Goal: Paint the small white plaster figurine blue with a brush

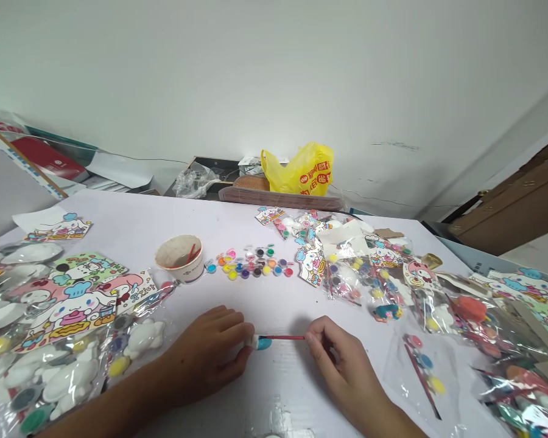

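Note:
My left hand (217, 353) pinches a small white figure (256, 342), whose right end carries blue paint (265, 344). Most of the figure is hidden by my fingers, so its shape does not show. Between thumb and fingertips, my right hand (340, 359) holds the end of a thin red paintbrush (285, 337). The brush lies level, its dark tip at the blue end of the figure. Beyond my hands, several small paint pots (256, 266) in many colours stand with lids open. To their left is a paper cup (180, 258) of murky water with a red stick inside.
Clear packets (68, 377) with white figures, paints and cartoon cards crowd the left side. More packets (347, 274) cover the right, near a painted blue figure (387, 312). One bag (422, 377) holds paints and a brush. A yellow plastic bag (301, 170) sits beyond the table (173, 210).

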Tool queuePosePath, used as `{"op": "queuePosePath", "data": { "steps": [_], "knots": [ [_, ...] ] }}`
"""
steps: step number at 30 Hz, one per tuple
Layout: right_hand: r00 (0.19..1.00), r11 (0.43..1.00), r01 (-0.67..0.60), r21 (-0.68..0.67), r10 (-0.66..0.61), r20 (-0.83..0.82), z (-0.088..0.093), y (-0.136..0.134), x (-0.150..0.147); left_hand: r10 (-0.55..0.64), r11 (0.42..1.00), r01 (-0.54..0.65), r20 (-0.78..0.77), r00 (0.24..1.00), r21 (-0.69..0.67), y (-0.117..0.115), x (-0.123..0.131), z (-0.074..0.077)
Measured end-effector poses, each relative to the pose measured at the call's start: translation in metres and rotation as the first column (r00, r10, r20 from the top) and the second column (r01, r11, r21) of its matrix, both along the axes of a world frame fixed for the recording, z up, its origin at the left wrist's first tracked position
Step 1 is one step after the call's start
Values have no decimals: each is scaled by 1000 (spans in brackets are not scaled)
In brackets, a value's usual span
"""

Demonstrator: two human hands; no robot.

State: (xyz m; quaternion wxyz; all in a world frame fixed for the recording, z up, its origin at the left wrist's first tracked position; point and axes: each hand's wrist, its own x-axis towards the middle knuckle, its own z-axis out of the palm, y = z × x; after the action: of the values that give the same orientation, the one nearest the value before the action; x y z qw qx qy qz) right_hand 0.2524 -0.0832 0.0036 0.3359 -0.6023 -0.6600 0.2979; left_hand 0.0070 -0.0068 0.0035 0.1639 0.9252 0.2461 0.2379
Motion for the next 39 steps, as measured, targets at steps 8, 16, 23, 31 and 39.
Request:
{"op": "queuePosePath", "data": {
  "steps": [8, 16, 23, 31, 39],
  "knots": [
    [999, 999, -46, -19, 46, -9, 4, 1, 3, -5, 1000, 5, -5, 1000, -4, 1, 0, 2],
    [998, 997, -66, -35, 65, -25, 4, 1, 5, -1, 1000, 0, -46, 999, -26, 1, -2, 0],
    [999, 1000, -1, -26, -1, -43, 3, 1, 6, -6, 1000, 5, -29, 1000, -22, 1, -2, 1],
    [1000, 1000, 9, -6, -9, -24, 3, 3, 6, -10, 1000, 10, -27, 1000, -19, 1, -2, 0],
    [1000, 999, -26, 19, 25, 16, 4, 1, 9, -10, 1000, 9, -26, 1000, -17, 1, -2, -1]
  ]
}}
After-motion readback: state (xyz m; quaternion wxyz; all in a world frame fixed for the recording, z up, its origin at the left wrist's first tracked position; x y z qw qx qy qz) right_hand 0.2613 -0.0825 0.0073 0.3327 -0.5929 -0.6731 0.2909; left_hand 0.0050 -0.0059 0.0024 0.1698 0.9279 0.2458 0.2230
